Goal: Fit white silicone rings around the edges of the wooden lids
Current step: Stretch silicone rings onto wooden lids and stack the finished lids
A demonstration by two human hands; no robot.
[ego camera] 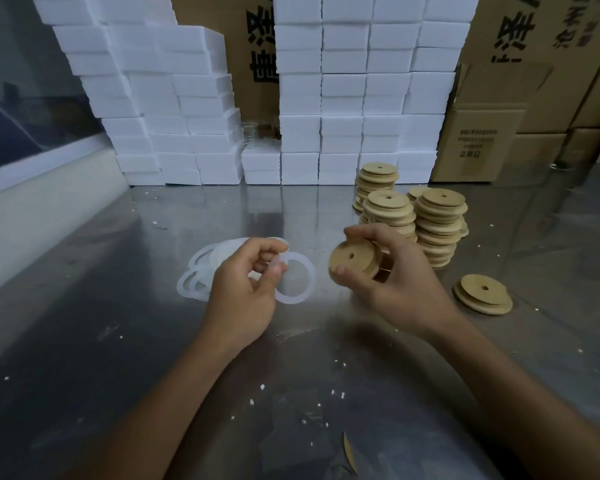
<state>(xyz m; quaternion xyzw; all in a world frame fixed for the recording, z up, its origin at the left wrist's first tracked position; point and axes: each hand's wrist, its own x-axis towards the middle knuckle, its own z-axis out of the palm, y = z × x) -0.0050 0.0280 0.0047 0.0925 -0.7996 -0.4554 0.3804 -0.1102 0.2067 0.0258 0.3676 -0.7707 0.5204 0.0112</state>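
My left hand (248, 282) pinches a white silicone ring (307, 282) between thumb and fingers, above the steel table. Behind that hand lies a loose pile of more white rings (198, 275). My right hand (392, 271) grips a round wooden lid (352, 263) with a small centre hole, tilted toward me, just right of the ring and apart from it. Stacks of wooden lids (437, 226) stand behind my right hand. Two lids (482, 297) lie stacked on the table to the right.
White foam boxes (343, 98) are stacked in tall columns at the back. Brown cardboard cartons (485, 140) stand at the back right. The steel table (291, 358) carries small white foam crumbs. A wall runs along the left.
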